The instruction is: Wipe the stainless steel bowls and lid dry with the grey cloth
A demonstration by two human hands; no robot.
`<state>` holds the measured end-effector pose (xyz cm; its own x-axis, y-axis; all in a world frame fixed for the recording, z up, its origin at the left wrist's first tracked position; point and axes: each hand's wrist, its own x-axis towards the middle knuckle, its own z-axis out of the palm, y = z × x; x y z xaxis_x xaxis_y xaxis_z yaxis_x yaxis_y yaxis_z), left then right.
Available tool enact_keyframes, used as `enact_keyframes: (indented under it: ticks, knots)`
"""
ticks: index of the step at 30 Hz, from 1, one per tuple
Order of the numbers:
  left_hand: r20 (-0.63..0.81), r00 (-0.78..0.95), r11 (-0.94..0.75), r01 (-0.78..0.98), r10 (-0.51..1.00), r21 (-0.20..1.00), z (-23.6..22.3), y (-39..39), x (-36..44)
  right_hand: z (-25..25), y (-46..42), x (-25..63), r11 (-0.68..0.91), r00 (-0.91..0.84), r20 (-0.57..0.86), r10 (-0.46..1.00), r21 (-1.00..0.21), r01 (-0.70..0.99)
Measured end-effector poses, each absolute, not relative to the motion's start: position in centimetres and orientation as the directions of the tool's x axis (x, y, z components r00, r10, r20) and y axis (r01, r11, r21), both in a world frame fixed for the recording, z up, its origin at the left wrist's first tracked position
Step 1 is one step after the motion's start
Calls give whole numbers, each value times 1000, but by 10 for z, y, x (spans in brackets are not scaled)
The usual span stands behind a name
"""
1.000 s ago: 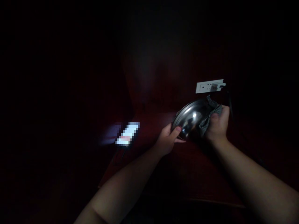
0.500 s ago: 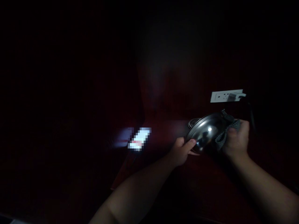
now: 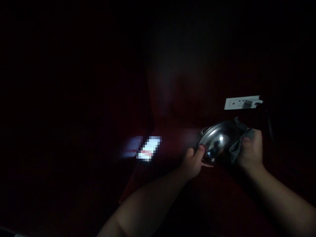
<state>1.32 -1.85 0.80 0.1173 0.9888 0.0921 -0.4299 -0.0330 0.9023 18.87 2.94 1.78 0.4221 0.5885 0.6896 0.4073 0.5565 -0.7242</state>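
Note:
A shiny round metal bowl [image 3: 217,141] is held tilted in front of me, its curved side facing up. My left hand [image 3: 194,161] grips the near left rim, thumb on the outside and fingers underneath. Round the right rim, my right hand [image 3: 251,149] is closed on a grey-green patterned cloth [image 3: 235,149], which lies against the bowl. Part of the cloth and the bowl's far side are hidden by that hand. Just behind the bowl's left rim, some curved metal edges [image 3: 204,131] show; what they belong to is mostly covered.
The room is very dark. A glowing, blurred-out screen [image 3: 149,148] leans or lies to the left on a dark reddish surface. On the back wall is a white socket panel [image 3: 243,102] with a plug and a dark cord [image 3: 270,123] hanging down at the right.
The bowl has turned slightly in my hands, and my left thumb sits a little higher on its rim. The whole view has shifted slightly. Both hands keep their hold.

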Motion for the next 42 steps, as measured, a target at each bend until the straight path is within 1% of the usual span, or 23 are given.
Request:
enact_keyframes:
  ticks: [3,8,12,16,19,22,25,30,34,38,42]
  knots:
    - [113,148,-39,-432,982,901,11,-19,12,16,29,188,565,401,663,632,-748,348]
    - [131,212,-26,-439,968,898,14,-19,9,16,30,187,564,409,677,612,-736,374]
    - [175,273,-51,-409,946,911,14,-18,6,17,31,189,566,395,706,587,-707,424]
    - [206,285,-104,-336,936,936,18,-16,0,20,29,190,549,383,748,543,-661,512]
    - [215,309,-106,-332,926,937,21,-15,-5,22,29,191,534,374,772,513,-629,565]
    - [182,335,-46,-376,925,925,21,-15,-7,22,29,190,569,330,803,496,-588,575]
    - [125,321,24,-423,939,906,16,-14,-6,22,27,189,611,261,833,488,-540,580]
    - [99,289,43,-449,952,893,13,-15,-4,23,25,188,626,227,844,486,-518,583]
    - [96,284,38,-433,954,901,15,-17,-4,24,24,186,627,249,834,492,-538,564]
    - [94,271,33,-431,958,902,17,-19,-3,21,26,184,575,325,769,550,-631,520]
    - [82,253,32,-417,964,908,19,-21,-2,20,28,183,589,364,725,585,-688,425]
